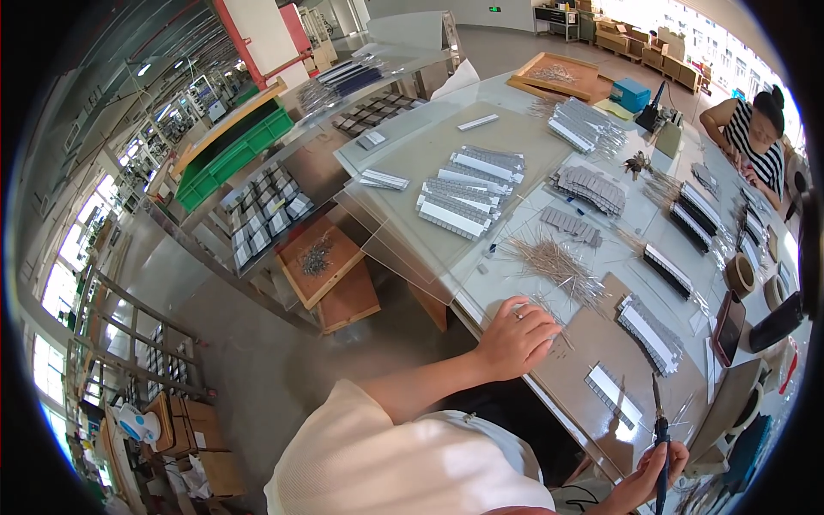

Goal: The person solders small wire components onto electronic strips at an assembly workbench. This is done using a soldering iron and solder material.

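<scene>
My left hand [518, 338], with a ring on one finger, is at the table's near edge beside a loose heap of thin wire leads [556, 262]. Its fingers are bent and closed together; whatever is between the fingertips is too small to make out. At the lower right, my right hand [652, 474] grips a soldering iron [660, 438] by its dark handle, tip pointing up and away. Just left of the iron lies a white strip with grey segments [613, 395]. A thicker stack of similar strips [649, 335] sits beyond it.
More stacked strips [463, 193] cover the glass-topped table [403, 137]. A phone [729, 328] and tape rolls [740, 275] stand right. A wooden tray [558, 74] is at the back. Another person [755, 137] works at the far right. A green crate [236, 154] stands left.
</scene>
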{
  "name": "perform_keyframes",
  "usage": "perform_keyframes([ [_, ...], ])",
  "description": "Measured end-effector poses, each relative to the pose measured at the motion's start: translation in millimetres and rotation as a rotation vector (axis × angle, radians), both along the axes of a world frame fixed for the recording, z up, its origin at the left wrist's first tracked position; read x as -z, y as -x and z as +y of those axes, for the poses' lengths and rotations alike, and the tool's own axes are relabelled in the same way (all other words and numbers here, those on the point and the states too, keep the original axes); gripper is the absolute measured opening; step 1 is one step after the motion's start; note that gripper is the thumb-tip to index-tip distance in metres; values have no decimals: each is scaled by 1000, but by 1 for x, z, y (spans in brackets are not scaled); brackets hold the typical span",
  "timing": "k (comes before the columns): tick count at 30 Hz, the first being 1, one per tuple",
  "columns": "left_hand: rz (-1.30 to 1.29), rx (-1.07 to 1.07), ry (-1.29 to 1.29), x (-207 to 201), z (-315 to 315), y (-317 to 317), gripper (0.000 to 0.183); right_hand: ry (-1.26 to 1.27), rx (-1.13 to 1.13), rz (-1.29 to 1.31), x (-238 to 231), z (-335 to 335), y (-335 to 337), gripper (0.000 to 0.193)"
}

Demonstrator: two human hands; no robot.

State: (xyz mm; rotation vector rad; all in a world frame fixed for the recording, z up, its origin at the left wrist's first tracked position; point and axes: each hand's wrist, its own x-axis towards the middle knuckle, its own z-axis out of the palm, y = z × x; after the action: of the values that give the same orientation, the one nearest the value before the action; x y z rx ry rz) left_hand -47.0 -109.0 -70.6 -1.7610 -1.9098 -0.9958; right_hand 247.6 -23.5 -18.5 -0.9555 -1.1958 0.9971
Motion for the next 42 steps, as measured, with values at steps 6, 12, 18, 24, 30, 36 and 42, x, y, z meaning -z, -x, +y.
perform_keyframes([
  [6, -11, 8, 56, 0, 0, -1, 23, 4, -12, 0, 0, -2, 1, 11],
  [12, -7, 5, 58, 0, -1, 0, 23, -29, -58, -13, 2, -2, 0, 9],
  [18, -11, 10, 67, -1, 2, 0, 26, -31, 1, 8, -2, 1, -1, 8],
  [24, 9, -42, 110, -8, 3, -2, 29, -121, 277, -42, -1, 39, -24, 9],
  [30, 16, -40, 177, -12, 3, -3, 31, -149, 359, -149, -10, 68, -27, 12],
  [36, 19, -27, 179, -21, 9, -5, 35, -139, 484, -231, -17, 84, -25, 19],
  [42, 55, -19, 256, -23, 9, -4, 38, -30, 452, -317, -31, 83, -11, 21],
])
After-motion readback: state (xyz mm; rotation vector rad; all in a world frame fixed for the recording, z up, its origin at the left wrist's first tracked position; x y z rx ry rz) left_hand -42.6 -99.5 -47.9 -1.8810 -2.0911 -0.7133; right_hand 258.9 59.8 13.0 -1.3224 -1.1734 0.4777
